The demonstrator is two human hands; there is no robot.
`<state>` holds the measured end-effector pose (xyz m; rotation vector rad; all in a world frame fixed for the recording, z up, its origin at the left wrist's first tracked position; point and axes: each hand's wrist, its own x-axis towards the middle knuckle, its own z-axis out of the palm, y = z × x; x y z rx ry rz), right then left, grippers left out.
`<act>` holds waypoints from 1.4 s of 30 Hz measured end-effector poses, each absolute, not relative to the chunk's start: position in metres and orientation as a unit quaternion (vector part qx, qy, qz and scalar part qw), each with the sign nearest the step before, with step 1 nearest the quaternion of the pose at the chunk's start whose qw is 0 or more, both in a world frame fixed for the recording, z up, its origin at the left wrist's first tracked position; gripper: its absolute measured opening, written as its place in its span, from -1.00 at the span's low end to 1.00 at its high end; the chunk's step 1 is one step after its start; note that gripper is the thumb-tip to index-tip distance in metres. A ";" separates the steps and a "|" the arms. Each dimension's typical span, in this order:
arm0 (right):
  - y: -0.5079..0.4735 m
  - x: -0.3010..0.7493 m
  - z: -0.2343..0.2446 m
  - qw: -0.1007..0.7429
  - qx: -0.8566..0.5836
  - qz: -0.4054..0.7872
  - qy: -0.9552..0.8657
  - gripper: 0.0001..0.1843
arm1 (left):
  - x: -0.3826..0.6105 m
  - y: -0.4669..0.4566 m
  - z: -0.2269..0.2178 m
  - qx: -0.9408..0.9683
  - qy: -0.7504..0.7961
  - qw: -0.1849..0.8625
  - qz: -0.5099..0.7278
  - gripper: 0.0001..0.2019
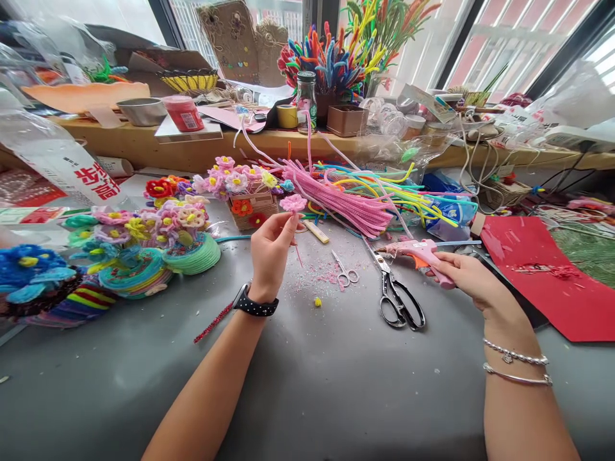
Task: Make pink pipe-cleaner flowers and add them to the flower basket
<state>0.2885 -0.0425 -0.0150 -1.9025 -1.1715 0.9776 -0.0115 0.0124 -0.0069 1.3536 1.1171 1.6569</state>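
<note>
Pink flower (293, 203): ruffled, fuzzy head, thin stem, above grey table (336, 397); left hand (271, 251) pinches it between thumb and fingertips. Right hand (464, 275) wrapped around pink glue gun (414, 247). Black-handled scissors (386, 276) near gun's tip; small scissors (343, 269) between hands; pink fuzzy-stem bundle (339, 200) behind.

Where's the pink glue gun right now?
In the head view, the pink glue gun is right of centre, held in the right hand and pointing left, close by the large black-handled scissors on the grey table.
</note>
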 end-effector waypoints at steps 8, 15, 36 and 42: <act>-0.037 0.301 -0.033 0.288 -0.747 0.266 -0.537 -0.71 | -0.011 0.012 -0.006 0.516 0.439 0.365 0.639 -0.82; -0.035 0.300 -0.034 0.210 -0.799 0.183 -0.534 -0.69 | -0.011 0.012 -0.007 0.513 0.436 0.375 0.637 -0.81; -0.034 0.131 -0.019 0.115 -0.466 0.224 -0.848 -0.95 | -0.005 0.006 -0.012 0.618 0.458 0.248 0.589 -0.80; -0.040 0.130 -0.026 0.141 -0.450 0.257 -0.844 -0.98 | -0.006 0.008 -0.014 0.632 0.454 0.233 0.583 -0.80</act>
